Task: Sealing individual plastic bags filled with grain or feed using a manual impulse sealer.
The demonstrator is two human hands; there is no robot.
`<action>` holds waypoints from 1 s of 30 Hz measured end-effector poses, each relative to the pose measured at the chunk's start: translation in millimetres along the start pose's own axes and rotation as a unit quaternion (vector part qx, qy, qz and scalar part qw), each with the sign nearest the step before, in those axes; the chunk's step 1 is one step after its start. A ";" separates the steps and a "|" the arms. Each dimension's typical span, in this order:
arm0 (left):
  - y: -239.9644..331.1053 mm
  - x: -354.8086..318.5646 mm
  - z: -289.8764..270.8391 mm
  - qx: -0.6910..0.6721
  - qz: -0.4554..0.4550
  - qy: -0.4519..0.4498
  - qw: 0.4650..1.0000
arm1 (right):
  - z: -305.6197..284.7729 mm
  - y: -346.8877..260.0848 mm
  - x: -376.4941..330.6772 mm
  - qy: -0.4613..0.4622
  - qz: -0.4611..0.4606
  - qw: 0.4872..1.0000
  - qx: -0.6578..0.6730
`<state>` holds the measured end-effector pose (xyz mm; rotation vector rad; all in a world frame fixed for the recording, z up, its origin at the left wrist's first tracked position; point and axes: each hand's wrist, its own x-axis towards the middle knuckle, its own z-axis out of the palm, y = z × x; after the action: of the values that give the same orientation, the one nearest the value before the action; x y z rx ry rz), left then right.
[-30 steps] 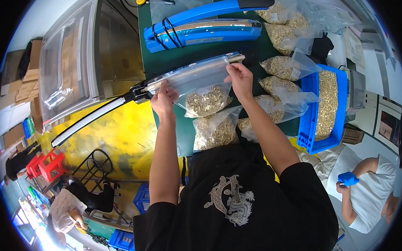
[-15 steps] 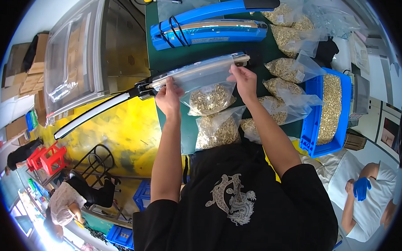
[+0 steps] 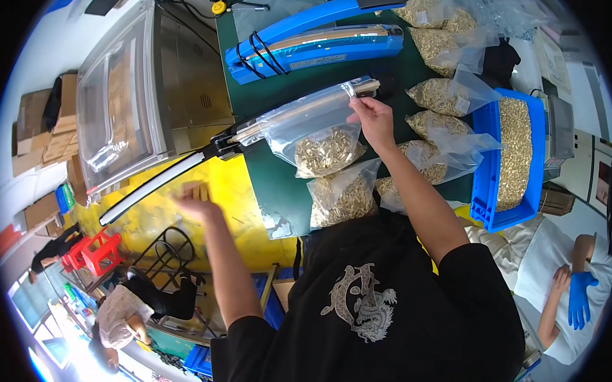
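A clear plastic bag (image 3: 329, 151) part-filled with small gold-coloured metal pieces lies on the green table, its flat mouth stretched across the bed of a hand impulse sealer (image 3: 254, 126). My right hand (image 3: 374, 120) pinches the bag's upper right corner at the sealer's right end. The sealer's long hinged arm (image 3: 154, 187) is swung out to the left, past the table edge. Beside that arm, just below it, is my left hand (image 3: 194, 202), away from the bag; motion blurs its fingers. Nearer my body rests another filled bag (image 3: 344, 200).
Another blue sealer (image 3: 317, 57) with a black cord lies at the back. Several filled bags (image 3: 436, 94) line the table's right side, beside a blue bin (image 3: 482, 217) of gold pieces. A metal-sided machine (image 3: 188, 86) stands left. Other people (image 3: 565, 294) are at both sides.
My left hand has let go of the bag's left side and moved down and left to beside the sealer arm. The right hand still pinches the bag's corner. The view has shifted slightly.
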<state>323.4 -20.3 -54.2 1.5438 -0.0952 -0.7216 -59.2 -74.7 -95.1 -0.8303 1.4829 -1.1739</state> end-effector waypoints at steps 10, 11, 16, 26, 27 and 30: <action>156.3 64.5 -18.9 -0.230 0.130 0.091 0.960 | 1.6 7.2 -0.1 0.012 -0.001 1.000 0.013; 162.9 41.3 -2.8 -0.261 0.153 0.015 0.953 | -1.9 6.3 -0.1 0.011 0.007 1.000 -0.006; 213.9 -10.5 49.9 -0.163 0.271 -0.517 0.796 | 3.5 10.0 0.7 0.023 -0.017 0.998 0.052; 64.3 -215.3 272.5 0.340 0.398 -0.574 0.630 | -4.2 -1.0 1.4 0.008 0.019 1.000 0.004; 36.8 -216.9 285.5 0.414 0.420 -0.530 0.609 | -3.6 -3.9 1.7 -0.006 0.036 0.999 -0.006; -27.9 -209.8 306.1 0.491 0.474 -0.499 0.534 | -1.8 -6.2 0.1 -0.011 0.037 0.999 -0.013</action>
<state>-3.1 -182.8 20.2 1.4606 -2.3900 -0.5117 -61.4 -76.1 -89.2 -0.7975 1.5025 -1.0897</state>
